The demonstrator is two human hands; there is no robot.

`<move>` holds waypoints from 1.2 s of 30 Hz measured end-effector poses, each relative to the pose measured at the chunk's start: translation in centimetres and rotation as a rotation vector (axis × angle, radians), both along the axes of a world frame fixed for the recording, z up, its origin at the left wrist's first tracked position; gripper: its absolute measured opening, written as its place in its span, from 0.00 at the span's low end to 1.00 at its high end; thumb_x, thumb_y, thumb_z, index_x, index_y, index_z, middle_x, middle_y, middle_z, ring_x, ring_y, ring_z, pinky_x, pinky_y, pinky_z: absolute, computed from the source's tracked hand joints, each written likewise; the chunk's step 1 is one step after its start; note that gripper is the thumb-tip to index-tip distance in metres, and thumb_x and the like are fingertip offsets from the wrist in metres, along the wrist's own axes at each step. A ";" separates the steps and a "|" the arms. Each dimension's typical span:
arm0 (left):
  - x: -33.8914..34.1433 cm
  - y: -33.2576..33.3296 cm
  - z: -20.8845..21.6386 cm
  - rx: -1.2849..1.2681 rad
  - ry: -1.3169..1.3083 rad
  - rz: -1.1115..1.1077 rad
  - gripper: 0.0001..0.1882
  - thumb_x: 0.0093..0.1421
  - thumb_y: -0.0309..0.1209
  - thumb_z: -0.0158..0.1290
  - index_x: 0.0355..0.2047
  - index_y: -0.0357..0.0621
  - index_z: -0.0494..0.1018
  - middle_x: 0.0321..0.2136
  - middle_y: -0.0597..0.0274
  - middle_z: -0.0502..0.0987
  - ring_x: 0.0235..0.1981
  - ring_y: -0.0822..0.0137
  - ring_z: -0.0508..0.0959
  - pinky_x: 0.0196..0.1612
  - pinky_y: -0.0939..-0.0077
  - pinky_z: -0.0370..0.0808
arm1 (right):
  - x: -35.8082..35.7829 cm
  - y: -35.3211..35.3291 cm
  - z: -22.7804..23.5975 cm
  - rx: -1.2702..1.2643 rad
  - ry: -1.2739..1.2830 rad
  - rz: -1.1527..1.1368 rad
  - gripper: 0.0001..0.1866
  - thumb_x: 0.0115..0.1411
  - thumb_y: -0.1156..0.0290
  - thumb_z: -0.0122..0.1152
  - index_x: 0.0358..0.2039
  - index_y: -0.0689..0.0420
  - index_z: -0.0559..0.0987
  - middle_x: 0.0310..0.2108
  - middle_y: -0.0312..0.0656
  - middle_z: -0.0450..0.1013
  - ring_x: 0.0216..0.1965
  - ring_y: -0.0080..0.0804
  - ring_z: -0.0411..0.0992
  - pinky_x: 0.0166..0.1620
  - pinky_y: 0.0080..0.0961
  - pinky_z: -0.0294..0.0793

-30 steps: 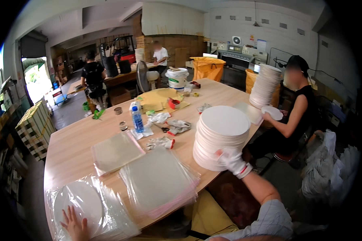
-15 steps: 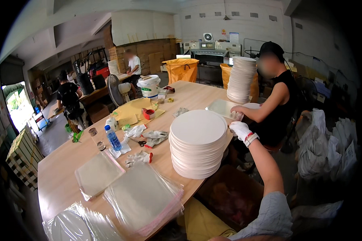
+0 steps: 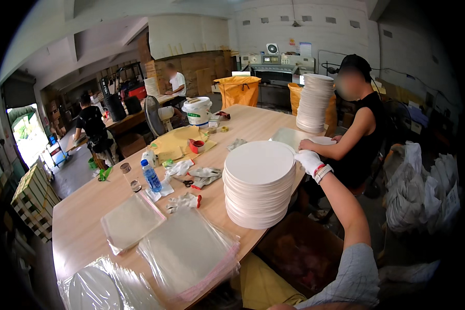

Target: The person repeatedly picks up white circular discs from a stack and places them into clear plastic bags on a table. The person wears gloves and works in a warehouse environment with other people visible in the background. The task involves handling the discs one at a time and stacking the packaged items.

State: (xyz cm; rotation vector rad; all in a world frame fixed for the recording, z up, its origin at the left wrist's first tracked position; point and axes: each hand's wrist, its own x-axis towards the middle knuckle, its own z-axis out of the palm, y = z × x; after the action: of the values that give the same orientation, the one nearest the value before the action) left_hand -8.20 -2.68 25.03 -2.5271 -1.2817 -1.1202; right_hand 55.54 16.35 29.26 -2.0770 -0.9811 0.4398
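Observation:
My right hand (image 3: 309, 162), in a white knit glove with red at its cuff and a pale band around the wrist, is at the upper right rim of a tall stack of white round discs (image 3: 257, 194). Its fingertips point at the edge of the top disc. Whether they grip it is hidden by the back of the glove. My left hand is out of sight. Left of the stack lie clear plastic bags (image 3: 188, 253) with pink edges. At the near left corner, a white round disc (image 3: 93, 289) lies under clear film.
Across the table a co-worker (image 3: 364, 116) handles a disc beside another tall disc stack (image 3: 315, 103). Loose work gloves (image 3: 183, 202), scissors (image 3: 188, 183), a water bottle (image 3: 151, 176), yellow sheets (image 3: 173, 144) and a white bucket (image 3: 197, 111) stand or lie on the table. Below is a brown bin (image 3: 299, 253).
The view has shifted slightly, moving the scene a little to the right. My right hand has moved slightly up along the stack's rim. The co-worker's hands have moved at their disc.

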 end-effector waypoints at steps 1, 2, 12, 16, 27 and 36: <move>0.3 0.2 -0.5 -0.006 -0.014 -0.031 0.13 0.55 0.39 0.48 0.35 0.47 0.74 0.27 0.60 0.76 0.32 0.59 0.75 0.36 0.60 0.71 | 3.0 0.4 -1.4 0.174 0.186 -0.015 0.09 0.52 0.64 0.54 0.20 0.54 0.73 0.20 0.40 0.70 0.22 0.27 0.69 0.23 0.29 0.66; 0.5 0.3 -1.0 -0.016 -0.026 -0.046 0.13 0.55 0.39 0.48 0.35 0.47 0.74 0.27 0.60 0.76 0.32 0.59 0.75 0.36 0.60 0.71 | 4.4 0.9 -2.3 0.344 0.376 -0.015 0.11 0.51 0.63 0.56 0.19 0.55 0.73 0.20 0.41 0.71 0.22 0.28 0.70 0.22 0.30 0.66; 3.7 0.6 -5.7 -0.326 -0.150 -0.264 0.13 0.54 0.42 0.47 0.34 0.53 0.76 0.26 0.63 0.75 0.32 0.63 0.74 0.35 0.60 0.70 | -1.6 2.4 1.9 0.687 -0.033 0.078 0.16 0.43 0.78 0.58 0.31 0.59 0.62 0.27 0.41 0.66 0.25 0.27 0.66 0.28 0.23 0.69; 7.3 4.7 -5.3 -0.346 -0.467 -0.274 0.14 0.51 0.25 0.55 0.39 0.42 0.71 0.35 0.57 0.77 0.37 0.62 0.77 0.39 0.72 0.72 | -9.7 -1.1 5.6 1.056 -0.225 0.313 0.18 0.51 0.83 0.49 0.44 0.66 0.63 0.33 0.41 0.67 0.32 0.25 0.68 0.34 0.19 0.69; 7.0 17.8 -14.1 -0.677 -1.224 -0.275 0.37 0.47 0.22 0.59 0.55 0.40 0.52 0.52 0.52 0.62 0.52 0.64 0.64 0.53 0.71 0.62 | -26.7 -0.7 -10.2 0.530 -0.028 0.755 0.06 0.51 0.79 0.52 0.31 0.63 0.71 0.20 0.42 0.68 0.25 0.30 0.69 0.30 0.26 0.68; 6.8 16.7 -18.8 -0.539 -1.334 -0.020 0.22 0.48 0.21 0.57 0.42 0.37 0.61 0.39 0.57 0.69 0.41 0.69 0.69 0.46 0.75 0.67 | -27.4 1.8 -17.9 0.441 -0.095 1.070 0.16 0.52 0.77 0.50 0.43 0.63 0.66 0.32 0.51 0.69 0.31 0.33 0.71 0.32 0.28 0.69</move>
State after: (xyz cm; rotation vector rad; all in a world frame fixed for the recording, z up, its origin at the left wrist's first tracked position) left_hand -1.40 14.01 6.24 -1.8476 -1.9083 -3.0291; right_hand 28.18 18.10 11.39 -1.0531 -2.0052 0.5718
